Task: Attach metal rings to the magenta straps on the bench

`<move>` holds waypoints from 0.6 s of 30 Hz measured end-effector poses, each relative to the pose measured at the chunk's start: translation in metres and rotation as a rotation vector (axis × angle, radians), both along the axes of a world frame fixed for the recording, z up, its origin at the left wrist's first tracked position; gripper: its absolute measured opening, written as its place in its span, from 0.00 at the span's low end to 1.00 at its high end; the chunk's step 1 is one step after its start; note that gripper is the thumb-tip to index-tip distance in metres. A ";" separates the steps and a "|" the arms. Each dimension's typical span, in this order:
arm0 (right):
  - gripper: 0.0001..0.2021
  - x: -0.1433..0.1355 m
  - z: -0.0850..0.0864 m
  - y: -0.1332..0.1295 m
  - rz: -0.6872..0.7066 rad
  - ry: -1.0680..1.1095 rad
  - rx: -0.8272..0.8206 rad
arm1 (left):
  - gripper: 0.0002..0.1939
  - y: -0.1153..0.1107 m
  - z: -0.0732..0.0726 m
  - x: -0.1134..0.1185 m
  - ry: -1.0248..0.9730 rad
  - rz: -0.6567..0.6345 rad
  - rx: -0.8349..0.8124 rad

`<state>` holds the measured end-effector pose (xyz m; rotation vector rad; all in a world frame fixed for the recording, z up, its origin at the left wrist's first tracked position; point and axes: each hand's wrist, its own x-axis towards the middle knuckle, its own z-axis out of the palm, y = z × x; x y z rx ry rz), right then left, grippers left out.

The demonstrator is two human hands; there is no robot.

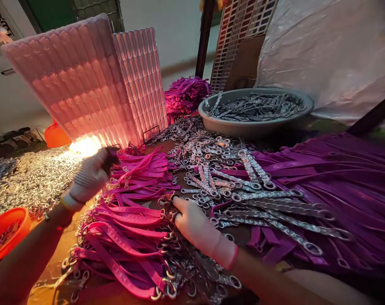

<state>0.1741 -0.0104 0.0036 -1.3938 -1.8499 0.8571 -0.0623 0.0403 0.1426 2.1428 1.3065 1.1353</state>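
Note:
My left hand (92, 176), in a pale glove with dark stripes, is raised beside the bright glow, its fingers curled around something dark that I cannot make out. My right hand (197, 226), in a white glove with a pink cuff, pinches small dark metal links (170, 207) at the right end of the nearer pink straps. These pink straps (125, 250) lie in a heap with metal rings at both ends. Another bundle of pink straps (148, 169) lies behind, between my hands. Silver chain pieces (275, 209) fan out to the right of my right hand.
A grey basin (256, 127) of metal pieces stands at the back right. Purple straps (347, 182) spread at the right. Ribbed pink panels (81, 80) stand at the back left. An orange bowl (23, 224) sits at the left edge, near piled metal links (30, 178).

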 end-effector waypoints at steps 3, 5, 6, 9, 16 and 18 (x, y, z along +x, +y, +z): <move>0.14 -0.001 0.006 -0.004 0.076 -0.031 0.102 | 0.14 -0.025 -0.052 0.016 -0.067 -0.196 -0.628; 0.15 -0.001 0.011 -0.007 0.102 -0.098 0.126 | 0.14 -0.036 -0.074 0.031 -0.134 -0.231 -0.789; 0.14 -0.001 0.014 -0.009 0.106 -0.155 0.123 | 0.14 -0.039 -0.081 0.037 -0.171 -0.230 -0.817; 0.14 -0.002 0.023 -0.012 0.094 -0.387 0.088 | 0.16 -0.039 -0.089 0.052 -0.262 -0.199 -0.852; 0.14 -0.011 0.030 -0.017 0.089 -0.726 0.038 | 0.12 -0.032 -0.096 0.058 -0.179 -0.193 -0.902; 0.13 -0.012 0.028 -0.017 0.112 -0.783 0.058 | 0.11 -0.033 -0.100 0.060 -0.118 -0.187 -0.899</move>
